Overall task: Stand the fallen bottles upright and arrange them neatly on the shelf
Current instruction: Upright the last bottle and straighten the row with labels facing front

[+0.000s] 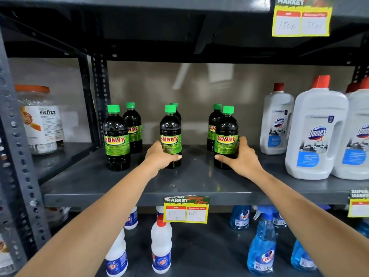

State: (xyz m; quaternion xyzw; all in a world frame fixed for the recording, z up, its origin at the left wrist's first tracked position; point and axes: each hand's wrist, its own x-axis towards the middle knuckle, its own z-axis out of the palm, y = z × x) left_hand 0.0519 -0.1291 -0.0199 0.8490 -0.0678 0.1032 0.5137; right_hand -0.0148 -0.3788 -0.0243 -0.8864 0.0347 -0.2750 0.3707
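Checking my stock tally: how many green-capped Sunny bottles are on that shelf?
6, all upright, in three front-back pairs: left front, left rear; middle front in left hand, middle rear mostly hidden; right front in right hand, right rear.

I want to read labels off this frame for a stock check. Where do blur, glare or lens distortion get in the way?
Head view: SUNNY bottles under both hands are sharp; fisheye bends the left upright; the fitfizz jar and the upper price tag are soft, handwriting unreadable; a pale reflection streaks the back wall.
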